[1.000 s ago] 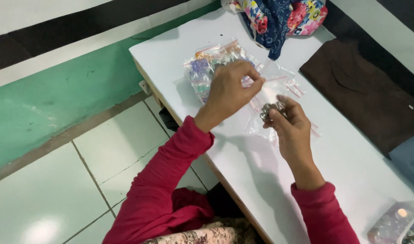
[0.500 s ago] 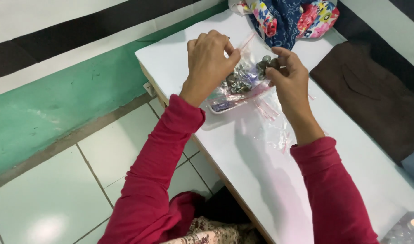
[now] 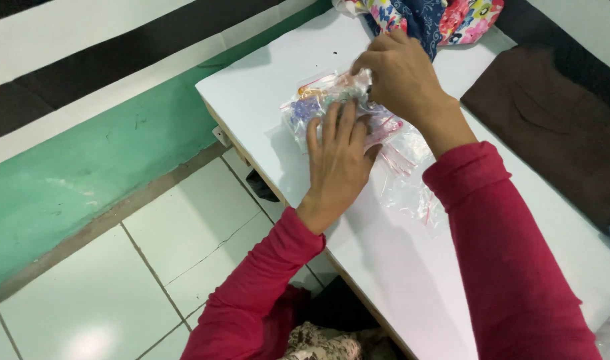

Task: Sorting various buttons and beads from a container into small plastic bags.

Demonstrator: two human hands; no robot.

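A pile of small clear zip bags [image 3: 318, 100] with coloured bits inside lies on the white table [image 3: 398, 267] near its left edge. My left hand [image 3: 338, 160] rests flat on the pile, fingers spread and pressing down. My right hand [image 3: 401, 77] is at the pile's top right, fingers pinched on the upper edge of one clear bag. More empty clear bags with red zip strips [image 3: 408, 173] lie flat just right of my left hand, under my right forearm. Both arms wear red sleeves.
A flowered blue and pink cloth bag [image 3: 438, 17] sits at the table's far end. A dark brown cloth [image 3: 551, 127] lies along the right side. White floor tiles [image 3: 118, 293] and a green wall base are to the left of the table.
Both hands held a bag of small pieces up off the table half a second ago; now the left hand lies flat on the bag pile and the right hand pinches a bag at its top.
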